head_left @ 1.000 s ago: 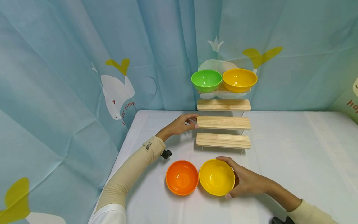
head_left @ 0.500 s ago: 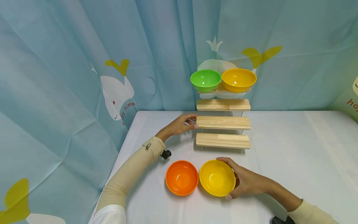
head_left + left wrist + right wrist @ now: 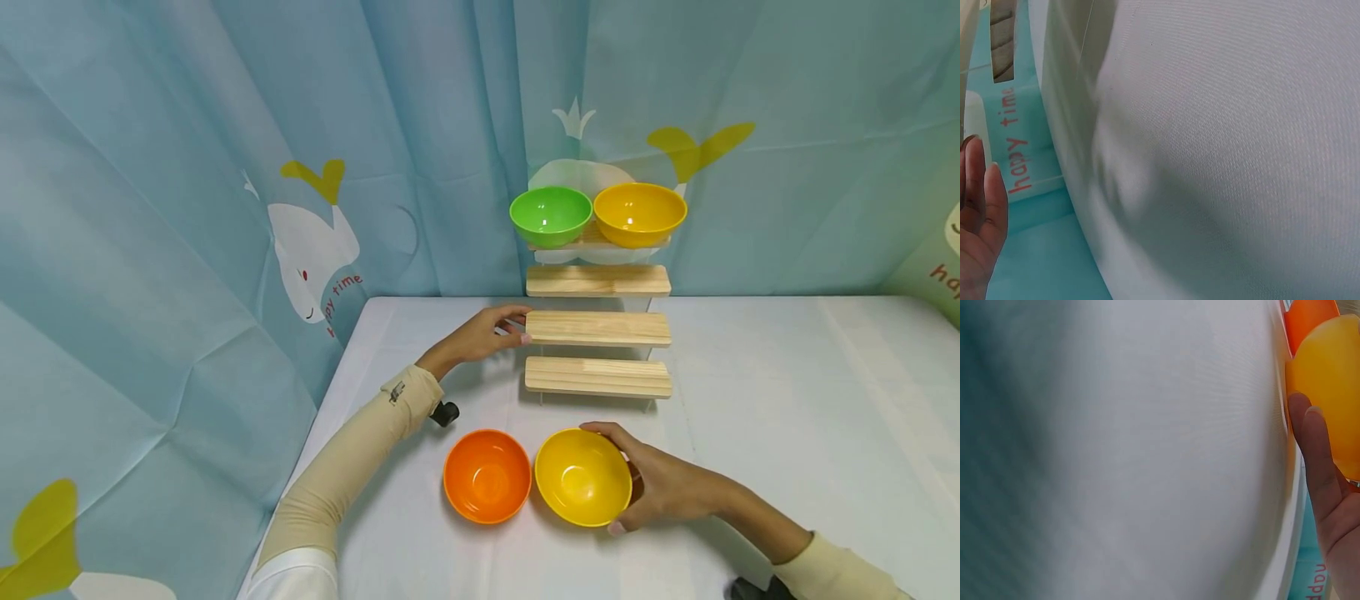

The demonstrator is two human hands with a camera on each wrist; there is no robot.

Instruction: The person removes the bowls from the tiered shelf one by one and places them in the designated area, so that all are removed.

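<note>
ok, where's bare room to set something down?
Table right of rack, between curtain and right hand; also rack's lower three shelves. Crowded: top shelf (green bowl, amber bowl), rack's left edge (left hand), and in front, orange bowl beside the held yellow bowl.

I count four bowls (image 3: 582, 479), two upper centre, two lower centre; four wooden boards (image 3: 598, 329) right of centre; my two hands (image 3: 667, 485).
</note>
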